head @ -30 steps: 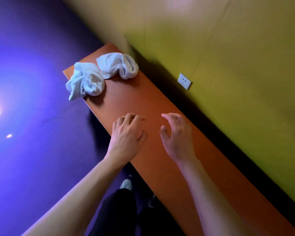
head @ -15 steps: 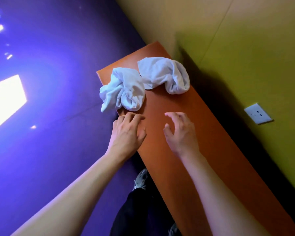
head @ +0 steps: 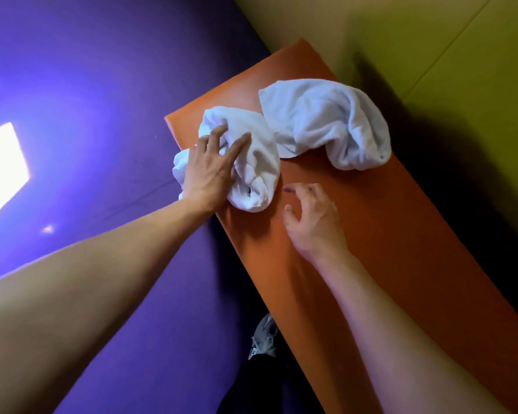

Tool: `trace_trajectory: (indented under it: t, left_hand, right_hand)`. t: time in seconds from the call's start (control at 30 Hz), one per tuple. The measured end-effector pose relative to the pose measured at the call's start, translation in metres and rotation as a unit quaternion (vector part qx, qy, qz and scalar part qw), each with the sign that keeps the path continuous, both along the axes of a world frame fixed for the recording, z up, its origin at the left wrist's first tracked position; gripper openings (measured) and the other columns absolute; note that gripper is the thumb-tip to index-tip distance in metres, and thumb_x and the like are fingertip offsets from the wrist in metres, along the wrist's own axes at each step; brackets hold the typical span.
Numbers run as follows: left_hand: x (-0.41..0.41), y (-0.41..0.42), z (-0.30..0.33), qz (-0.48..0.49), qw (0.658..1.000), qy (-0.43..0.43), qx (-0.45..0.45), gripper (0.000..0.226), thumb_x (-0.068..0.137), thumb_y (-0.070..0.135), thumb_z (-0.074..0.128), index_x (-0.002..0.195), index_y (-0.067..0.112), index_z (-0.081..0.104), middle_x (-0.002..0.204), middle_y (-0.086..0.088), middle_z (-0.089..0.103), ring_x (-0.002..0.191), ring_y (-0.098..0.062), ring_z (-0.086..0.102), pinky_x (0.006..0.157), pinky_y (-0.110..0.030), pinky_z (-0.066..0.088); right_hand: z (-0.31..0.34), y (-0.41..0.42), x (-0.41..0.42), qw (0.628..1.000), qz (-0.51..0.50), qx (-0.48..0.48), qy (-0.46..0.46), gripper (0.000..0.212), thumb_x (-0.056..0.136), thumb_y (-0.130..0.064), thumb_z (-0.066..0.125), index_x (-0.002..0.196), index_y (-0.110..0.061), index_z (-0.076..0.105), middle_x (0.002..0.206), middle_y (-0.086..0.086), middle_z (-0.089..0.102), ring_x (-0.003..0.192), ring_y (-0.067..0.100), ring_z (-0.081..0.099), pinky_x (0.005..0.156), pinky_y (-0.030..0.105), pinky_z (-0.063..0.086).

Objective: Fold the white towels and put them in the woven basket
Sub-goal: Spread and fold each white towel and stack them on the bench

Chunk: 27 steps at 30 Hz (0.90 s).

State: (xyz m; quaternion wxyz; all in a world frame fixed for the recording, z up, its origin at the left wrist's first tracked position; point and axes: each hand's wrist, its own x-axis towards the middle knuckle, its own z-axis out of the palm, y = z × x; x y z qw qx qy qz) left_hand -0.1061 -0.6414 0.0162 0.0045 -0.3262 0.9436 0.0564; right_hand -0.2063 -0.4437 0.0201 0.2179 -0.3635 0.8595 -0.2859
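Note:
Two crumpled white towels lie at the far end of a long orange table [head: 371, 240]. My left hand [head: 211, 168] rests on the nearer towel [head: 256, 162] with its fingers spread and straight, at the table's left edge. The second towel [head: 326, 121] is bunched up further back, to the right. My right hand [head: 311, 218] hovers just right of the nearer towel, fingers loosely curled, holding nothing. No woven basket is in view.
A yellow-green wall [head: 461, 85] runs along the table's right side. The floor [head: 102, 115] on the left is purple with bright light patches. My shoe [head: 263, 336] shows below the table's near edge.
My left hand has moved forward from the table surface onto the nearer towel and spread its fingers. My right hand has advanced a little. The view has closed in on the towels.

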Motion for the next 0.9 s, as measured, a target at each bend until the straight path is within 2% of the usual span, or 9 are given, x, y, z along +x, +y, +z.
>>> trace_trajectory:
  t: [0.13,0.2,0.27,0.33,0.43,0.53,0.6,0.73,0.9]
  left_hand:
    - [-0.006,0.000,0.005,0.007,1.000,0.018,-0.011,0.019,0.087,0.023,0.064,0.106,0.019,0.065,0.145,-0.018,0.046,0.124,-0.043,0.046,0.100,-0.051,0.036]
    - [-0.006,0.009,0.011,-0.032,0.999,0.026,-0.008,0.021,0.090,0.030,0.054,0.103,0.016,0.062,0.142,-0.015,0.051,0.133,-0.041,0.042,0.108,-0.051,0.027]
    - [-0.002,0.025,0.023,-0.068,0.997,0.016,0.012,0.032,0.092,0.034,0.039,0.101,0.012,0.060,0.115,-0.011,0.066,0.127,-0.036,0.051,0.114,-0.050,0.024]
    - [0.004,0.044,0.042,-0.080,0.995,0.019,0.058,0.030,0.092,0.037,0.035,0.097,0.014,0.053,0.085,-0.007,0.063,0.097,-0.034,0.061,0.105,-0.045,0.034]
    - [0.016,0.085,0.072,-0.095,0.980,0.044,0.170,0.014,0.098,0.029,0.046,0.091,0.016,0.042,0.078,-0.004,0.056,0.074,-0.032,0.058,0.071,-0.039,0.041]
    - [0.026,0.131,0.103,-0.095,0.968,0.064,0.225,0.014,0.100,0.025,0.045,0.099,0.012,0.050,0.083,-0.006,0.060,0.074,-0.027,0.059,0.067,-0.038,0.045]
    - [0.032,0.159,0.122,-0.091,0.966,0.061,0.234,0.025,0.098,0.029,0.039,0.104,0.010,0.053,0.084,-0.010,0.064,0.075,-0.029,0.061,0.069,-0.042,0.049]
    - [0.046,0.210,0.156,-0.068,0.947,0.100,0.299,0.013,0.094,0.018,0.049,0.101,0.008,0.052,0.075,-0.007,0.060,0.073,-0.029,0.058,0.069,-0.044,0.048]
    - [0.065,0.267,0.218,-0.060,0.944,0.161,0.281,0.011,0.091,0.018,0.056,0.097,0.009,0.056,0.072,-0.004,0.059,0.072,-0.022,0.052,0.064,-0.031,0.041]
  right_hand:
    - [0.003,0.019,0.002,1.000,-0.011,0.010,-0.017,0.038,0.090,-0.023,0.057,0.126,-0.019,0.065,0.117,0.006,0.062,0.106,0.028,0.062,0.096,0.045,0.047]
    - [0.009,0.030,0.002,0.999,-0.017,0.013,-0.031,0.037,0.091,-0.023,0.060,0.128,-0.020,0.063,0.116,0.004,0.062,0.106,0.025,0.062,0.096,0.048,0.049]
    - [0.017,0.041,0.005,0.997,-0.019,0.019,-0.073,0.040,0.091,-0.030,0.063,0.131,-0.024,0.059,0.115,0.000,0.061,0.108,0.021,0.061,0.096,0.048,0.050]
    - [0.029,0.053,0.014,0.990,-0.005,0.047,-0.134,0.054,0.085,-0.046,0.068,0.135,-0.034,0.051,0.119,-0.005,0.058,0.112,0.019,0.060,0.098,0.046,0.051]
    - [0.046,0.076,0.033,0.974,-0.008,0.053,-0.221,0.080,0.069,-0.065,0.074,0.138,-0.046,0.040,0.130,-0.007,0.055,0.119,0.018,0.058,0.100,0.046,0.051]
    - [0.061,0.109,0.056,0.964,-0.040,0.032,-0.261,0.093,0.066,-0.065,0.079,0.144,-0.044,0.034,0.138,-0.008,0.054,0.123,0.014,0.057,0.102,0.041,0.051]
    - [0.071,0.137,0.069,0.962,-0.058,0.023,-0.267,0.078,0.079,-0.054,0.078,0.143,-0.039,0.037,0.133,-0.009,0.057,0.120,0.012,0.058,0.100,0.038,0.051]
    - [0.101,0.196,0.083,0.943,-0.150,-0.002,-0.296,0.043,0.095,-0.038,0.068,0.134,-0.029,0.053,0.103,-0.013,0.063,0.098,0.006,0.062,0.083,0.026,0.051]
    - [0.149,0.271,0.110,0.950,-0.132,0.000,-0.281,0.070,0.082,-0.048,0.079,0.142,-0.034,0.046,0.123,-0.012,0.059,0.114,0.007,0.057,0.094,0.031,0.048]
